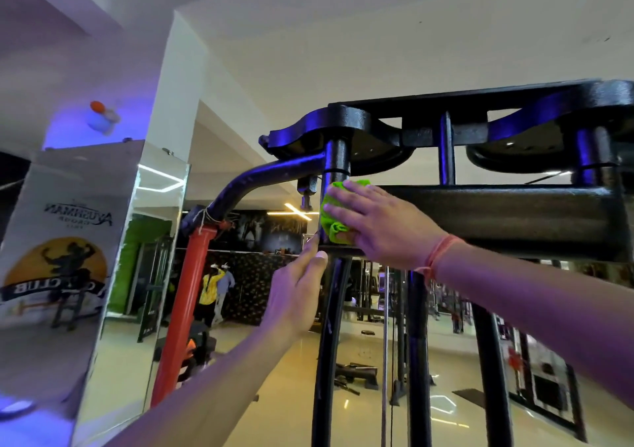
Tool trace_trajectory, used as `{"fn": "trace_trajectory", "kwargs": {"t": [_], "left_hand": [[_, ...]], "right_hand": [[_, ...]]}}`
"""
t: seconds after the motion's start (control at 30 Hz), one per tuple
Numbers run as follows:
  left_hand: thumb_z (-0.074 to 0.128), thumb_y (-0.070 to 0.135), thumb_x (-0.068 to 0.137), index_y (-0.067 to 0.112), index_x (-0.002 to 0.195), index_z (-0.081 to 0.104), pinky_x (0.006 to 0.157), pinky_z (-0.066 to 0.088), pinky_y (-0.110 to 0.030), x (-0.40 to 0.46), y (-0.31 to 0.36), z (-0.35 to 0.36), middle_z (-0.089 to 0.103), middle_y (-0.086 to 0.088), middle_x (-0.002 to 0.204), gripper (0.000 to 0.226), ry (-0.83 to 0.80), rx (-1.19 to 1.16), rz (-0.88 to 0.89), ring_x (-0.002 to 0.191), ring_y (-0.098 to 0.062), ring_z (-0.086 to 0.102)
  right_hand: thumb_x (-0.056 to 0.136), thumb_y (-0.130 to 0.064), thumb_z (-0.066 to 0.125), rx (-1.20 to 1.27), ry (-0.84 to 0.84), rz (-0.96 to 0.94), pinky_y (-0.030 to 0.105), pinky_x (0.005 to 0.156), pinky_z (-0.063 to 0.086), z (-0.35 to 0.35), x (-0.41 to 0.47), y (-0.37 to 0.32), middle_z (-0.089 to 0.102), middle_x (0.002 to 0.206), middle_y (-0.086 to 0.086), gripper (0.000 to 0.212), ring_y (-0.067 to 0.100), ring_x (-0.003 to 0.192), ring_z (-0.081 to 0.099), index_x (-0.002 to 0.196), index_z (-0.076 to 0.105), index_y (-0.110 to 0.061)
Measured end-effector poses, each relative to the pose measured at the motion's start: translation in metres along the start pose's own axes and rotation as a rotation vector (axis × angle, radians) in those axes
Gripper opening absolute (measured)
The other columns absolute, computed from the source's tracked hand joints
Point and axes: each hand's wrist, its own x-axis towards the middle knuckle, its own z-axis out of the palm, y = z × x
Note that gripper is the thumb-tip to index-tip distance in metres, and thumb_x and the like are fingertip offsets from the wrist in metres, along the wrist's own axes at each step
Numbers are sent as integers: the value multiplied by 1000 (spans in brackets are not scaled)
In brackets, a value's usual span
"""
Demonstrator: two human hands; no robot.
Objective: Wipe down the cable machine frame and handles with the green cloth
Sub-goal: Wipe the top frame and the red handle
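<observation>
Head view is tilted way up at the top of the black cable machine frame (497, 213), so no bins or buckets to report, just steel and ceiling. My right hand (374, 220) comes in from the right with the arm stretched out, palm flat and fingers (346, 194) spread wide, pressing the green cloth (331, 213) against the left end of the thick horizontal crossbar, right where it meets the vertical post under the pulley housing (346, 127). So that grip isn't pinching anything, it's an open palm pinning the bunched cloth to the metal; bits of green poke out above and to the left of my fingers. There's an orange-pink thread band (437, 252) on that wrist. My left hand (296, 292) reaches up from the lower left, fingers loosely extended and close together, fingertips touching the lower edge of the crossbar just beside the cloth, thumb resting by the upright below; it holds nothing. A curved black arm (254, 182) runs off to the left down into a red post (185, 302), with a mirror (154, 240) behind.
</observation>
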Motion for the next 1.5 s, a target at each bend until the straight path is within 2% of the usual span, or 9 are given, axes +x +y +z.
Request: {"fn": "trace_trajectory", "kwargs": {"t": [0.07, 0.13, 0.23, 0.3, 0.43, 0.6, 0.73, 0.9, 1.5], "left_hand": [[42, 36, 106, 29, 150, 42, 59, 33, 6, -1, 2, 2, 42, 20, 76, 44, 12, -51, -22, 53, 24, 43], [44, 36, 106, 28, 150, 43, 74, 32, 6, 1, 2, 6, 62, 22, 105, 45, 22, -90, -29, 86, 29, 50], [47, 44, 103, 31, 148, 47, 89, 30, -1, 3, 0, 7, 49, 20, 147, 48, 23, -122, -34, 116, 21, 48], [46, 53, 96, 32, 147, 48, 89, 32, -2, 5, 0, 8, 49, 19, 147, 55, 25, -121, -28, 111, 25, 47], [44, 44, 104, 30, 148, 47, 92, 30, -1, 5, 6, 9, 52, 17, 146, 46, 50, -121, -14, 121, 19, 44], [41, 48, 102, 29, 151, 43, 77, 26, 11, 8, 5, 7, 46, 19, 148, 53, 11, -95, 23, 98, 35, 44], [38, 40, 107, 29, 153, 38, 82, 20, 14, 13, 3, 0, 36, 20, 153, 47, -30, -59, 45, 121, 26, 33], [35, 49, 103, 28, 155, 32, 124, 16, -26, 33, -8, -12, 28, 17, 161, 56, -136, -39, 190, 145, 11, 20], [31, 40, 107, 24, 161, 11, 127, 3, -37, 164, -8, -90, 2, 9, 168, 60, -271, 453, 656, 154, -7, -7]], "right_hand": [[102, -41, 40, 28, 29, 34, 41, 115, 36, -12, 12, 17, 32, 164, -5, 53, 21, 151, 31, 153, 42, -28], [101, -35, 45, 114, 27, 189, 46, 113, 43, -16, 17, 19, 29, 165, -7, 54, 22, 150, 31, 154, 40, -29], [99, -41, 32, 61, -35, 9, 46, 120, 33, -3, 9, 1, 31, 164, -2, 58, 29, 152, 27, 153, 42, -24], [100, -45, 28, 20, -61, -120, 42, 121, 28, -10, 9, 9, 32, 163, -4, 58, 25, 152, 26, 153, 43, -27], [99, -25, 52, 147, 33, 194, 44, 119, 35, -16, 16, 15, 30, 164, -6, 56, 24, 151, 30, 154, 40, -27], [98, -30, 49, 53, 58, 26, 45, 115, 37, -10, 3, 7, 37, 161, -2, 54, 26, 147, 37, 151, 46, -24], [97, -25, 57, 105, 136, 285, 50, 117, 38, -6, 1, 2, 37, 161, 3, 58, 29, 148, 34, 153, 43, -20], [101, -36, 41, 18, 165, 288, 48, 119, 35, 4, -4, -6, 35, 162, 3, 54, 26, 149, 34, 153, 42, -21], [105, -41, 46, 108, 357, 988, 42, 113, 37, 13, 99, -54, 25, 166, 10, 56, 34, 145, 38, 156, 37, -20]]}}
